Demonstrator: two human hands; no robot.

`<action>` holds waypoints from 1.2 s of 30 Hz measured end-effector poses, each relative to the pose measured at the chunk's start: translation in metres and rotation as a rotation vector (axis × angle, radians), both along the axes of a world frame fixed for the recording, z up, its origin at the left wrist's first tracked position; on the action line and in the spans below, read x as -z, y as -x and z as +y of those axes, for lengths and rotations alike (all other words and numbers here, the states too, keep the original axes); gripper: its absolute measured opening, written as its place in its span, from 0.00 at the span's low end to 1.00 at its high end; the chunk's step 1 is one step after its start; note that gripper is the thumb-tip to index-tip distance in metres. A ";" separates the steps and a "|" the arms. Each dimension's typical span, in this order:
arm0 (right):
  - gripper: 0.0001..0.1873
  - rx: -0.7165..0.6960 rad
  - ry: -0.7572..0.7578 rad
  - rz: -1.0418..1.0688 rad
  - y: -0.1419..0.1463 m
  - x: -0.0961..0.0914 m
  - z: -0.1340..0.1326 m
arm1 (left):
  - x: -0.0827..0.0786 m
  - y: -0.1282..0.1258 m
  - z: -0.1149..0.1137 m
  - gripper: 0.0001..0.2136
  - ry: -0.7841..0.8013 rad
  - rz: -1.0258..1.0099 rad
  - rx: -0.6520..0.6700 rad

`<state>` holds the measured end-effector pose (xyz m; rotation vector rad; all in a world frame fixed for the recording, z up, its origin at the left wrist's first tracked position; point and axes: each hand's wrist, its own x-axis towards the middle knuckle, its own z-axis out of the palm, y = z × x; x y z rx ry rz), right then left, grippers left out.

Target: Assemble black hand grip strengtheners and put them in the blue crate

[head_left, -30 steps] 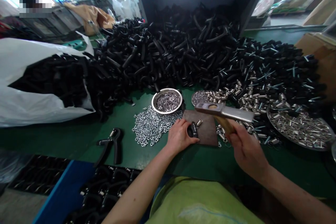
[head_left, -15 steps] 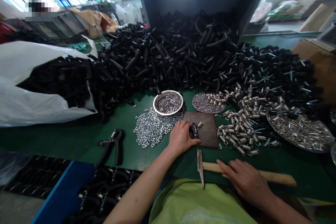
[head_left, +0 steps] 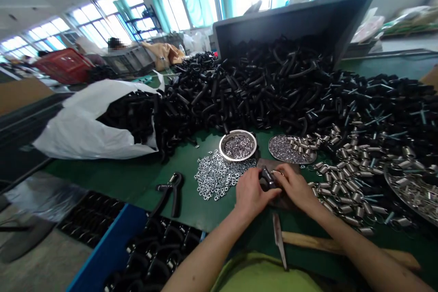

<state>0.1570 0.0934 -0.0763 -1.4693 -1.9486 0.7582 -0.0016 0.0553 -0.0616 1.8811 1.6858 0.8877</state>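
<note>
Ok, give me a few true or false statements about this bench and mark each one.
The left hand and right hand both touch a small black grip piece. True.

The right hand holds the hammer. False: the hammer lies on the green bench top, below the hands in view.

The round steel bowl holds small metal parts. True.

The white sack is full of silver springs. False: it holds black handles.
</note>
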 end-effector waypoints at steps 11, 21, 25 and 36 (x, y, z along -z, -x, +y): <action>0.16 0.061 0.175 -0.291 -0.022 -0.027 0.006 | -0.034 0.065 0.134 0.12 -0.038 -0.266 -0.248; 0.16 0.062 0.155 -0.635 -0.012 -0.016 0.003 | -0.023 0.126 0.218 0.12 0.303 -0.909 -0.547; 0.15 0.108 0.177 -0.470 -0.018 -0.012 0.004 | -0.034 0.155 0.180 0.07 0.304 -1.147 -0.503; 0.15 0.122 0.047 0.370 0.011 -0.054 -0.040 | -0.038 0.049 -0.002 0.21 0.544 -1.183 0.045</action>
